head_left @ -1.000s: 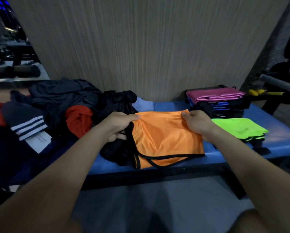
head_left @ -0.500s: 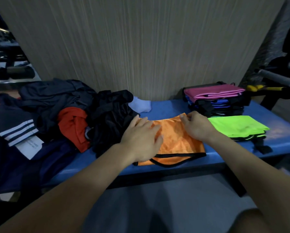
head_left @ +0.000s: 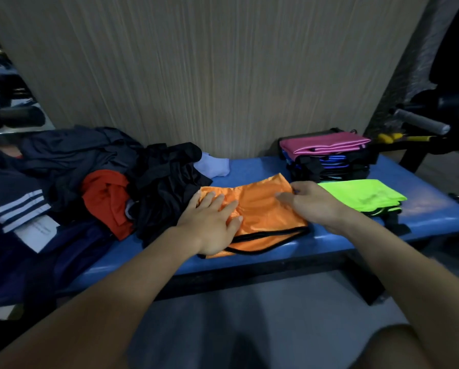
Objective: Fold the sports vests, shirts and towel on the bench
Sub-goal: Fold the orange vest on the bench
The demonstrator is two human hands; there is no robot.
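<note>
An orange vest (head_left: 260, 209) of thin mesh cloth with a slight sheen and black fabric edging lies on a blue padded surface (head_left: 422, 206) of smooth, faintly glossy vinyl. A neon green vest (head_left: 361, 194) looks like matt cloth. The dark clothes pile (head_left: 90, 161) is soft fabric. The wall panel (head_left: 223, 70) behind shows fine, matt wood-like grain.

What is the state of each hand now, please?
Left hand: open, fingers straight, pressing flat on the orange vest.
Right hand: fingers curled on the orange vest's far right corner, seemingly pinching it.
</note>
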